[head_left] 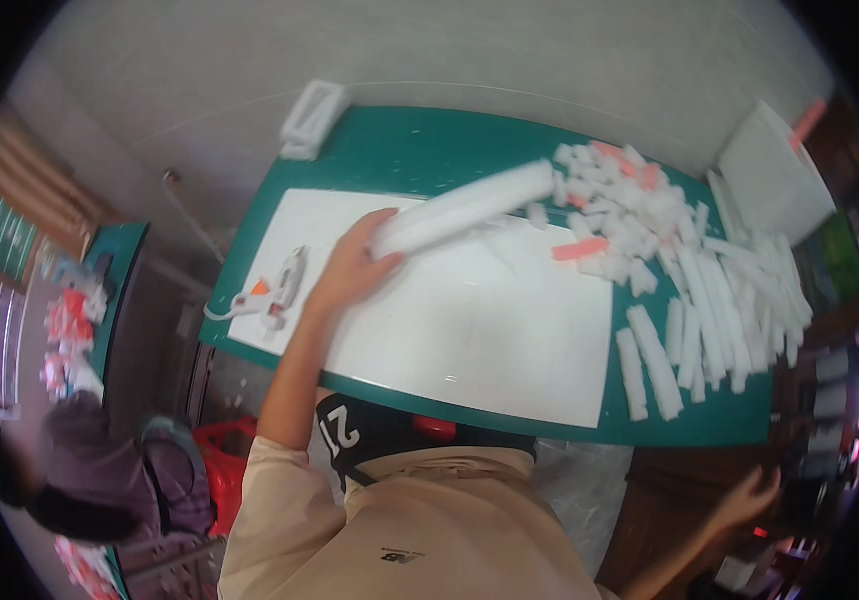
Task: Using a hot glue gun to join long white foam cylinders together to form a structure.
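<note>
The left hand (349,268) was closed around the near end of a long white foam bar (464,207), which slanted up toward two o'clock over the white sheet (469,330) covering most of the green desk (399,150). The bar looked blurred, so whether it rested on the sheet or was lifted clear could not be told. The right hand (744,500) was off the desk at about four o'clock, low beside the desk edge, fingers loosely spread; whether it had hold of anything could not be told.

Judging by the layout, a good deal of cutting seemed done. A heap of small white foam blocks (619,205), with a few orange pieces (580,248) mixed in, lay at one o'clock from the held bar. Longer white foam strips (719,310) lay side by side at three o'clock. The sheet itself was bare in the middle, so the assembly or gluing appeared hardly begun.

A white glue gun (277,285) with an orange tip lay on the sheet just left of the left hand, at nine o'clock. A white rectangular frame-like piece (311,118) sat at the desk's far-left corner, at eleven o'clock. A stack of white foam boards (771,175) stood off the far-right corner. No labels on these were legible. Another person (89,480) in dark clothes sat at seven o'clock, by a second green desk (114,270) carrying red and white pieces.
</note>
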The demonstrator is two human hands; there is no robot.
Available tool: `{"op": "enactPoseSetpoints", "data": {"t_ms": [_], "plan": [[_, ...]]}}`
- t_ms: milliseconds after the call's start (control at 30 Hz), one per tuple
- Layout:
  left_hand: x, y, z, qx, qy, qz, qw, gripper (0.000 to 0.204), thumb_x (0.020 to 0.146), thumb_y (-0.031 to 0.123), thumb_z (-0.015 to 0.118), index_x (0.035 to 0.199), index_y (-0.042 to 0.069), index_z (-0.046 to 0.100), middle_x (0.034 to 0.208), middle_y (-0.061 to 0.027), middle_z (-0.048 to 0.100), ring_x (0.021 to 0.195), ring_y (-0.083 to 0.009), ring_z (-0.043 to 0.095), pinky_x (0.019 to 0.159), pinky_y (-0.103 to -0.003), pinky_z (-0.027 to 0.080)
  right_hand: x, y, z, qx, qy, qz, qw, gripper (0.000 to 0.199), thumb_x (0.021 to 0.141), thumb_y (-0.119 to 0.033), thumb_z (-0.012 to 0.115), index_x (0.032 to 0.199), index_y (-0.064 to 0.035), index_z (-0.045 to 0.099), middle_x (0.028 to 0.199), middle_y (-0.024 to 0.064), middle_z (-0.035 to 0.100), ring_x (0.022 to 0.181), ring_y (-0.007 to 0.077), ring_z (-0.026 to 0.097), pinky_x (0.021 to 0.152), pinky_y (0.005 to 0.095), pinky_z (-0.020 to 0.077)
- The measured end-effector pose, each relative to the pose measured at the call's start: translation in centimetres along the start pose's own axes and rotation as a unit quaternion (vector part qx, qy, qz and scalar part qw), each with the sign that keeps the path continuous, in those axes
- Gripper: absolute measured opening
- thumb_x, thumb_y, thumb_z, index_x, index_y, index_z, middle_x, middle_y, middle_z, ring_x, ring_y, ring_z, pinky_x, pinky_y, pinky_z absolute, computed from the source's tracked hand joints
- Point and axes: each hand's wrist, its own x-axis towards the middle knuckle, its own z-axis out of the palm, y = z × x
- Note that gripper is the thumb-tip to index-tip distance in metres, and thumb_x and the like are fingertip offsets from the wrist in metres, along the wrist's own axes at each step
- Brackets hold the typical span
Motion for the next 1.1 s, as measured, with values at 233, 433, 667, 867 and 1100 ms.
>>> {"op": "enactPoseSetpoints", "data": {"t_ms": [233, 433, 667, 867, 1100], "plan": [[-2.8, -0.3, -3.5, 0.037, -0.167, 0.080, 0.982, 0.073, 0.071, 0.015, 0.078, 0.137, 0.010, 0.048, 0.143, -0.0124, 0.044, 0.132, -0.0296, 0.041, 0.109, -0.041, 0.034, -1.4, -18.5, -0.7, 0.270, -0.105, 0.024, 0.957, 0.040, 0.084, -0.002, 0.061, 0.123, 0.0010, 0.054, 0.131, 0.0179, 0.051, 0.120, 0.0327, 0.050, 0.097, 0.0397, 0.0429], [-5.2, 1.6, -1.6, 0.103, -0.166, 0.128, 0.972, 0.070, 0.071, 0.013, 0.078, 0.135, 0.009, 0.051, 0.144, -0.0172, 0.042, 0.134, -0.0367, 0.037, 0.111, -0.043, 0.032, -1.8, -23.8, -0.4, 0.354, -0.150, -0.030, 0.923, 0.034, 0.082, 0.000, 0.061, 0.116, 0.0013, 0.057, 0.120, 0.0203, 0.056, 0.114, 0.0375, 0.053, 0.099, 0.0425, 0.0405], [-6.0, 2.5, 0.3, 0.130, -0.073, 0.116, 0.982, 0.053, 0.073, 0.014, 0.076, 0.123, 0.009, 0.059, 0.130, -0.0158, 0.049, 0.114, -0.0355, 0.047, 0.098, -0.043, 0.041, -3.1, -31.1, -1.5, 0.510, -0.280, -0.069, 0.810, 0.036, 0.081, -0.005, 0.066, 0.116, 0.0002, 0.058, 0.113, 0.0196, 0.059, 0.110, 0.0375, 0.055, 0.096, 0.0422, 0.0434], [-6.2, 2.0, 1.0, 0.126, -0.096, 0.146, 0.976, 0.048, 0.074, 0.013, 0.076, 0.119, 0.009, 0.060, 0.128, -0.0166, 0.049, 0.114, -0.0358, 0.045, 0.098, -0.042, 0.040, -4.9, -35.0, -2.0, 0.506, -0.375, -0.184, 0.755, 0.037, 0.080, -0.007, 0.070, 0.116, -0.0042, 0.061, 0.114, 0.0161, 0.057, 0.102, 0.0322, 0.056, 0.087, 0.0366, 0.0470], [-6.2, 2.9, 1.1, 0.148, -0.058, 0.194, 0.968, 0.051, 0.077, 0.016, 0.074, 0.124, 0.005, 0.056, 0.127, -0.0172, 0.049, 0.118, -0.0388, 0.045, 0.100, -0.044, 0.039, -4.1, -35.8, -1.9, 0.446, -0.386, -0.149, 0.794, 0.040, 0.079, -0.011, 0.070, 0.118, -0.0051, 0.059, 0.115, 0.0181, 0.052, 0.107, 0.0358, 0.050, 0.090, 0.0405, 0.0451]]}}
